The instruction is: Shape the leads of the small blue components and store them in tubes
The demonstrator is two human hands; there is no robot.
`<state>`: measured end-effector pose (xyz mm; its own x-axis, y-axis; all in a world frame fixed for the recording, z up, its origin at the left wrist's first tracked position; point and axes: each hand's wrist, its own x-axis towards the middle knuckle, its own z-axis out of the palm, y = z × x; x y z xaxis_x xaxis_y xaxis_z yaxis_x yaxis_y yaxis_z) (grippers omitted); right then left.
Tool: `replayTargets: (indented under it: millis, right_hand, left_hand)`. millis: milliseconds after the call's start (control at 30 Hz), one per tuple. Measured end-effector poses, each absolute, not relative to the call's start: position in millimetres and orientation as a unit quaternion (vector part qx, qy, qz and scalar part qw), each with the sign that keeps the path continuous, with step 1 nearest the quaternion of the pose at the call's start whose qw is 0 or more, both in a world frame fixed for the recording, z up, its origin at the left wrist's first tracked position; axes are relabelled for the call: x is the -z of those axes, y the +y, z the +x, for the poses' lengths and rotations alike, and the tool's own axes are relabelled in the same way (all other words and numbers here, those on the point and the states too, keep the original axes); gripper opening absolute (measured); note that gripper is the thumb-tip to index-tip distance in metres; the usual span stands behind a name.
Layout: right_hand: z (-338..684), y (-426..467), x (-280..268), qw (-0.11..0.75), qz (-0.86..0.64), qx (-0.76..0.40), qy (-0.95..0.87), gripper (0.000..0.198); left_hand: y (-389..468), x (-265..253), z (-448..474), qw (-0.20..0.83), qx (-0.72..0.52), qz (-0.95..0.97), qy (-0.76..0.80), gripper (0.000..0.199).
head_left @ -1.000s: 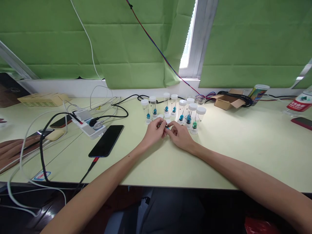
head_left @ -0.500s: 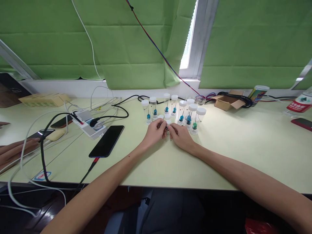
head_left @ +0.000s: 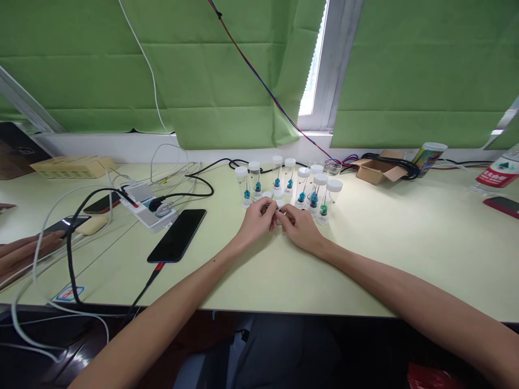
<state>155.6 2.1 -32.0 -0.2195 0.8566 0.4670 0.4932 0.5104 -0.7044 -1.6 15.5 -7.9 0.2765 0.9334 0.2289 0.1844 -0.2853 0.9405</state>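
My left hand (head_left: 259, 217) and my right hand (head_left: 299, 223) meet at the middle of the table, fingertips pinched together. Whatever they hold between them is small and mostly hidden by the fingers. Just beyond stand several clear tubes with white caps, each with a small blue or green piece and a thin stem inside. A tube with a green piece (head_left: 324, 209) is nearest my right hand, and a tube with a blue piece (head_left: 246, 193) stands behind my left hand. White caps (head_left: 278, 198) show right behind my fingertips.
A black phone (head_left: 177, 235) on a cable lies to the left, near a power strip (head_left: 146, 208) with tangled cords. Another person's hand (head_left: 30, 251) rests at the far left. An open cardboard box (head_left: 377, 171), a can (head_left: 430, 158) and a bottle (head_left: 498, 172) stand at right.
My right fingertips have shifted slightly left, closer to my left fingertips. The tubes and the left hand stay almost as they were.
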Motion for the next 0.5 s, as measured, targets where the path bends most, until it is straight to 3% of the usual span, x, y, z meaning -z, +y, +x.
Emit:
replayTargets:
  millis: [267, 500]
  right_hand:
    - [156.5, 4.9, 34.3, 0.424, -0.438, -0.208, -0.765, 0.046]
    - [155.2, -0.3, 28.5, 0.432, -0.452, -0.243, -0.742, 0.023]
  left_hand:
    - [14.1, 8.6, -0.5, 0.431, -0.431, 0.675, 0.415, 0.031]
    - [14.9, 6.4, -2.3, 0.427, -0.44, 0.673, 0.415, 0.029]
